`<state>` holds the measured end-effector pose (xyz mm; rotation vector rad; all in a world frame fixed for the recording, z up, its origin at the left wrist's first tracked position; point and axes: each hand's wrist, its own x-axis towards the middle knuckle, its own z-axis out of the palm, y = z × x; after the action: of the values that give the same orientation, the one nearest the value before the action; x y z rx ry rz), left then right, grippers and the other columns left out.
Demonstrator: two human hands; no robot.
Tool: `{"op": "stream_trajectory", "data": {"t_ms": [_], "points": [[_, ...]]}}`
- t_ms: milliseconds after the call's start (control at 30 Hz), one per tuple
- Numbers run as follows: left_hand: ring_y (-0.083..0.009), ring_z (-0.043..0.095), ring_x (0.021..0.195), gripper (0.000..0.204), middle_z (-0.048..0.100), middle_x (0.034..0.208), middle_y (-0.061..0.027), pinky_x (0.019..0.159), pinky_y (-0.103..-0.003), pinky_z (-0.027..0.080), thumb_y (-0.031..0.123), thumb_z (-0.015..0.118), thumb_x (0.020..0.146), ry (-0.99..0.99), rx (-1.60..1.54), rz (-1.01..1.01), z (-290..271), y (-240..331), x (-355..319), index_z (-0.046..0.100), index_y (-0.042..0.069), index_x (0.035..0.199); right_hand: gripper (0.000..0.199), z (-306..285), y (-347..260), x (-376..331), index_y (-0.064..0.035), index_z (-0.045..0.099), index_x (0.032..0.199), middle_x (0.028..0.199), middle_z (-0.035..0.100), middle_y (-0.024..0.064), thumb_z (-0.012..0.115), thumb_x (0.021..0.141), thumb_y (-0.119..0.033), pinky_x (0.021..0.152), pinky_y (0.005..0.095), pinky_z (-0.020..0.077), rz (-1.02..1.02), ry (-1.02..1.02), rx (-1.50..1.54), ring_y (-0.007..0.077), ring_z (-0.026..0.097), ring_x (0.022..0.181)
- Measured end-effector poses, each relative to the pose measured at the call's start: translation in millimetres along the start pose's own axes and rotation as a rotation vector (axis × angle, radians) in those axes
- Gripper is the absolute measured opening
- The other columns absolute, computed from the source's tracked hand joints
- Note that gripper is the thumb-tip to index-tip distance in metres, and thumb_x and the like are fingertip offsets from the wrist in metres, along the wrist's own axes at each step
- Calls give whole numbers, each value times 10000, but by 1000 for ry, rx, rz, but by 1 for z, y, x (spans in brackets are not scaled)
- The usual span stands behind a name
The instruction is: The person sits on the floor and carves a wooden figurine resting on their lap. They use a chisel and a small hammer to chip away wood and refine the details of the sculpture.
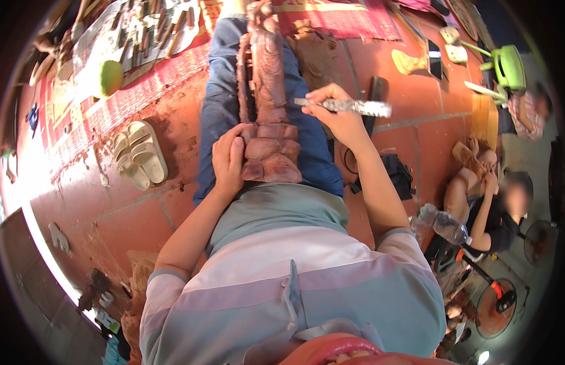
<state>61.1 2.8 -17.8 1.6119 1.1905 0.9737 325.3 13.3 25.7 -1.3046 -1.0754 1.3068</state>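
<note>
A long reddish-brown wood carving (270, 91) lies lengthwise along my lap, its lumpy, rounded end against my waist and its far end out between my lower legs. My left hand (229, 159) grips the near end from the left side, fingers curled over its edge. In my right hand (337, 112) is a slim chisel-like tool (361, 108) with a pale, mottled handle. Its flat tip points left, just right of the carving and apart from it. The exact kind of tool is not clear.
Pale sandals (141, 155) lie on the tiled floor at left. Beyond them are a green round fruit (108, 78), a red patterned mat (173, 67) and several carving tools (151, 30). At right are a black bag (395, 176), plastic bottles (449, 226) and a seated person (498, 213).
</note>
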Motion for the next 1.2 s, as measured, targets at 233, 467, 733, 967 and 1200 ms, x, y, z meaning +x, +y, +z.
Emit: {"op": "stream_trajectory", "data": {"t_ms": [233, 467, 733, 967, 1200], "points": [[-249, 581, 1033, 348, 664, 1110, -75, 909, -354, 366, 264, 390, 997, -18, 55, -19, -2, 2, -1, 637, 85, 1163, 123, 31, 19, 16, -5, 634, 786, 860, 681, 97, 756, 783, -18, 782, 282, 519, -258, -59, -179, 170, 684, 905], [-246, 581, 1027, 344, 664, 1100, -81, 900, -351, 370, 257, 391, 995, -19, 88, -29, -3, 7, -2, 637, 79, 1157, 108, 4, 30, 10, -1, 637, 745, 823, 680, 93, 743, 764, 8, 770, 285, 518, -157, -7, -150, 165, 685, 859], [-239, 580, 1002, 325, 661, 1086, -78, 898, -353, 370, 221, 403, 994, -22, 127, 28, -1, 6, -2, 633, 69, 1165, 132, 16, 33, 15, 0, 623, 752, 821, 666, 79, 751, 785, -4, 778, 280, 519, -289, -87, -128, 177, 689, 880], [-250, 577, 1008, 333, 659, 1103, -87, 919, -352, 366, 231, 403, 993, -6, 59, 1, 0, 3, -1, 631, 64, 1169, 128, -14, 52, 0, 0, 625, 750, 827, 670, 91, 751, 773, 1, 744, 281, 523, -209, 101, -91, 165, 683, 842], [-281, 603, 954, 341, 678, 1067, -137, 880, -375, 424, 219, 400, 988, -34, -48, -59, 1, -1, 1, 630, 25, 1149, 127, 26, 36, 12, -8, 636, 751, 838, 653, 82, 763, 767, -4, 822, 302, 513, -242, -20, -53, 181, 670, 911]]}}
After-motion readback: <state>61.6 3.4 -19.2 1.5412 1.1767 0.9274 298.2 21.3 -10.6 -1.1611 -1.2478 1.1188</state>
